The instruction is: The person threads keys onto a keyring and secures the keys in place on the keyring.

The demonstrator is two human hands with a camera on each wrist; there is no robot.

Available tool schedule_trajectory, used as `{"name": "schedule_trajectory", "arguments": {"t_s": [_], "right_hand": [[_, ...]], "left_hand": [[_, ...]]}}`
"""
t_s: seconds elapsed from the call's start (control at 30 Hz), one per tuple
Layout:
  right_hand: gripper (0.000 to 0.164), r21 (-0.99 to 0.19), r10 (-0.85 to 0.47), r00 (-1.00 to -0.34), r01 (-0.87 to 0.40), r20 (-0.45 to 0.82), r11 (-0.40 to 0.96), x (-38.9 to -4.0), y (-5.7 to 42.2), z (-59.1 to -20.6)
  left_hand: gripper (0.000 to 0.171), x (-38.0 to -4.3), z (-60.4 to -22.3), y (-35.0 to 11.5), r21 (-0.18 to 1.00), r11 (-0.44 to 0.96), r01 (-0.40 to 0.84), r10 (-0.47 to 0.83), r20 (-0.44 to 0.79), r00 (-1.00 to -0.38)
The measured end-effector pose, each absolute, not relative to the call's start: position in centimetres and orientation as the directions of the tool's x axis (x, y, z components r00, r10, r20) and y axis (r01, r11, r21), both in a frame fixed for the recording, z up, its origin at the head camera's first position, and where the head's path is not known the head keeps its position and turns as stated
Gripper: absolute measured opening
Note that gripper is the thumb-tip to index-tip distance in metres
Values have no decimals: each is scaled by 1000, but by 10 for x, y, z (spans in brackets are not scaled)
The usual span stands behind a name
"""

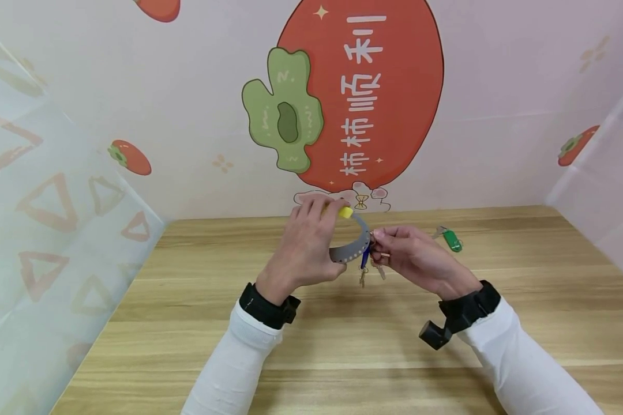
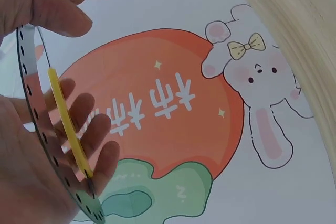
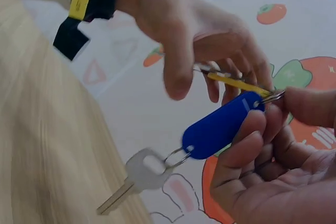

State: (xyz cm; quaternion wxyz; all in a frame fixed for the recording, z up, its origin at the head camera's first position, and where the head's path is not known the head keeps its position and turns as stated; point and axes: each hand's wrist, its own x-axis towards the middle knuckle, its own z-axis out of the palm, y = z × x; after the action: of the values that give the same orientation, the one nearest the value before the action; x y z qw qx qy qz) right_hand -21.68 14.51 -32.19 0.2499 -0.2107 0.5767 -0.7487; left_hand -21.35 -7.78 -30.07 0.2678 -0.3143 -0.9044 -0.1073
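Observation:
My left hand (image 1: 305,245) grips a curved grey metal band (image 1: 352,249) with a row of small holes along its edge, thumb below and fingers over the top. A yellow bar (image 2: 71,124) on a thin wire spans the band's ends. Close by its right side, my right hand (image 1: 415,256) pinches a small metal ring (image 3: 274,97) between thumb and fingers. From that ring hangs a blue key tag (image 3: 223,127), with a silver key (image 3: 144,171) on a second ring at its other end. The pinched ring overlaps the band's edge in the head view.
On the wooden table (image 1: 322,357), to the right behind my right hand, lies a green key tag (image 1: 452,240) with a key. A backdrop (image 1: 197,104) printed with a big red persimmon rises at the table's far edge, and another sheet stands along the left side.

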Motion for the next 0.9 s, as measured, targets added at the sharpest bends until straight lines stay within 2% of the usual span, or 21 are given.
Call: {"name": "schedule_trajectory", "arguments": {"t_s": [0.3,0.53,0.9], "right_hand": [[23,-968,-595,-786,-21,170,-249,-216,142,-324],[30,-977,-550,-814,-95,186,-189,-214,141,-326],[25,-978,-638,-751,-52,170,-201,-215,147,-324]], "left_hand": [[89,-211,-301,-77,120,805,581,420,578,-700],[86,-210,-300,-77,149,800,581,414,564,-715],[85,-212,-299,-80,106,739,665,493,586,-642]]}}
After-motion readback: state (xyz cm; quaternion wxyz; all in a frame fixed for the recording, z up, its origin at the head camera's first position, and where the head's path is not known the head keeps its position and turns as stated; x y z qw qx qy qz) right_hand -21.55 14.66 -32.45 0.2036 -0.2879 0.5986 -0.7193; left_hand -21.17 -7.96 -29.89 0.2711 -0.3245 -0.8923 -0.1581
